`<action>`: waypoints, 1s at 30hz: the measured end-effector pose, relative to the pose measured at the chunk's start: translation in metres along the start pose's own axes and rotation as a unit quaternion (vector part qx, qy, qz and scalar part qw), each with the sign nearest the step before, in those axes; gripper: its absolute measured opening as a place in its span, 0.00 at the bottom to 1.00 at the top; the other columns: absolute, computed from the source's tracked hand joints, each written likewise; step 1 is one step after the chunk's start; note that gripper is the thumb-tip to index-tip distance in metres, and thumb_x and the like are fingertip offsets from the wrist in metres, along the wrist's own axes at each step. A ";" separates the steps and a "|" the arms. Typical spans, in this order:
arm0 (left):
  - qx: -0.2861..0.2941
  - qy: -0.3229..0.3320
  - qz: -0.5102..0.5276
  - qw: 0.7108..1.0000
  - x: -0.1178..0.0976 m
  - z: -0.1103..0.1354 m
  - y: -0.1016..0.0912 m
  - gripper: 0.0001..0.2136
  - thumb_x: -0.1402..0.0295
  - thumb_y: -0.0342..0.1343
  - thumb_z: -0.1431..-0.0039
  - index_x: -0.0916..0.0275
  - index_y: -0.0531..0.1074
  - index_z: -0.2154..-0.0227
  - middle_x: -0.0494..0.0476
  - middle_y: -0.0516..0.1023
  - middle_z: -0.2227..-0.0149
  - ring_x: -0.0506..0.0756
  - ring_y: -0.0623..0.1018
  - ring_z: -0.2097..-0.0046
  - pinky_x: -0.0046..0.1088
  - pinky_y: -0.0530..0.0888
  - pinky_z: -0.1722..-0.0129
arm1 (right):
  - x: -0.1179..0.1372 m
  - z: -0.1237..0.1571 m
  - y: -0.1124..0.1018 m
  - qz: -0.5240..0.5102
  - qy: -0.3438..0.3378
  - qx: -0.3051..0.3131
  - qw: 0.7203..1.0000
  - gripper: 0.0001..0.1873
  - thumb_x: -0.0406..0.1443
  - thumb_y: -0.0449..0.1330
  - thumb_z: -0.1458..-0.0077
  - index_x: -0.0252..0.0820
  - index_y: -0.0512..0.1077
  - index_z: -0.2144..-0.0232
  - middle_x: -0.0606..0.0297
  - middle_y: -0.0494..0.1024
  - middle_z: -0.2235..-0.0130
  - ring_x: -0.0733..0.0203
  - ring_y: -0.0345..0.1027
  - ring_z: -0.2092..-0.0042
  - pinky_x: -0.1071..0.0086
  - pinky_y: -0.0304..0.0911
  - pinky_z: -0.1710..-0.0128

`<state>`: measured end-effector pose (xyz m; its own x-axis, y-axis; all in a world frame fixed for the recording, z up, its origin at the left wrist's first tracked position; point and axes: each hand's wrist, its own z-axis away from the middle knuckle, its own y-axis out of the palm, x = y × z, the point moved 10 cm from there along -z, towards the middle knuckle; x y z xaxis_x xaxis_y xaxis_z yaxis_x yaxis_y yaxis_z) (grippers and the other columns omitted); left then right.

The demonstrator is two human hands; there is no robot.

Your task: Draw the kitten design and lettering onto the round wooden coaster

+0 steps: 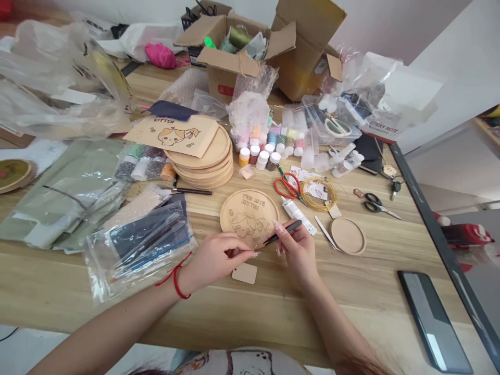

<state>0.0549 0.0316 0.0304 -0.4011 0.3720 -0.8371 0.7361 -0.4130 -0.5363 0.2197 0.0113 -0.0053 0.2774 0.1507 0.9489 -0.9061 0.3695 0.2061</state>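
Observation:
My right hand (297, 249) grips black tweezers (282, 232), their tips pointing left toward my left hand. My left hand (219, 259), with a red string round the wrist, pinches something tiny that I cannot make out at its fingertips. Both hands meet just below a round wooden disc (249, 216) engraved with a cat and lettering. A small blank wooden tag (245, 273) lies on the table under my left hand.
A wooden table (273, 307) holds a stack of wooden discs (207, 164), paint bottles (262, 153), red scissors (288, 186), a wire coil (318, 192), a glue tube (299, 214), a small round coaster (347, 235), black scissors (375, 204), a phone (433, 319), bagged brushes (144, 239) and cardboard boxes (250, 47).

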 end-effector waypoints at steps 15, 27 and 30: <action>-0.056 0.037 -0.442 0.895 0.015 -0.061 -0.045 0.14 0.65 0.48 0.33 0.62 0.79 0.66 0.57 0.75 0.68 0.54 0.75 0.69 0.29 0.63 0.74 | 0.000 -0.014 -0.025 0.124 -0.013 -0.036 0.992 0.24 0.57 0.61 0.50 0.43 0.64 0.73 0.77 0.62 0.85 0.69 0.54 0.83 0.74 0.50 0.83; -0.072 -0.002 -0.474 0.877 0.029 -0.072 -0.040 0.16 0.65 0.43 0.30 0.63 0.75 0.55 0.61 0.78 0.63 0.57 0.79 0.62 0.30 0.66 0.70 | 0.006 -0.013 -0.025 0.515 -0.143 -0.062 0.843 0.18 0.46 0.51 0.39 0.39 0.68 0.55 0.70 0.68 0.80 0.58 0.66 0.77 0.67 0.56 0.76; -0.078 -0.011 -0.467 0.881 0.032 -0.067 -0.039 0.17 0.64 0.42 0.30 0.64 0.72 0.49 0.62 0.79 0.57 0.58 0.79 0.59 0.30 0.69 0.67 | 0.004 -0.013 -0.021 0.572 -0.157 -0.057 0.803 0.16 0.43 0.50 0.37 0.39 0.68 0.54 0.67 0.73 0.78 0.56 0.70 0.75 0.66 0.58 0.75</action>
<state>0.0502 0.1147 0.0319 -0.8807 0.4719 -0.0413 0.1440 0.1836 -0.9724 0.2444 0.0163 -0.0093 -0.8256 0.2198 0.5196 -0.4711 0.2382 -0.8493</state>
